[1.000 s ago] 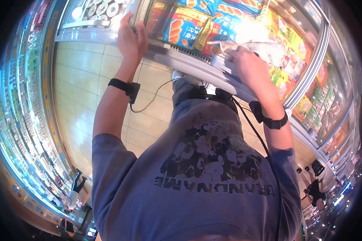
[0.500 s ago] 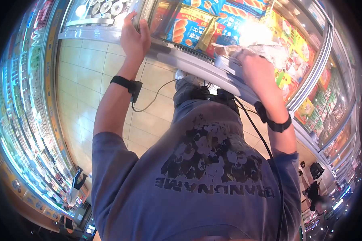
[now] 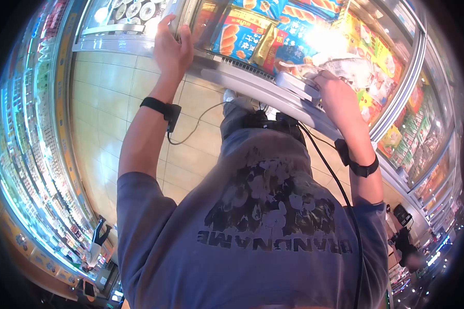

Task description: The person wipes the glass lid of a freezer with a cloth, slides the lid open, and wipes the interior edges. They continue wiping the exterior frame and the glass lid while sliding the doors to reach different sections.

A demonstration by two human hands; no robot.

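Note:
My left hand (image 3: 174,49) is at the upper left, thumb and fingers around the edge frame of a sliding freezer lid (image 3: 186,20). My right hand (image 3: 339,98) is bent over the front rim of the open freezer section, its fingers closed on a crumpled whitish cloth (image 3: 353,68). This cloth lies over the frozen food packs, and a thin end of it trails left. Strong glare hides part of it. Just left of my right fingers, a pale grey block (image 3: 296,85) sits on the freezer rim (image 3: 242,85).
Blue pastry packs (image 3: 237,41) and yellow packs (image 3: 381,51) fill the freezer. Round silvery items (image 3: 134,10) are in the left section. Lit shelves (image 3: 31,149) line the far left. A cable (image 3: 196,136) runs from my left wristband. Other people stand in the background.
My right hand has shifted slightly right and down, pulling at the cloth, whose trailing end has moved with it. The left hand stays on the lid.

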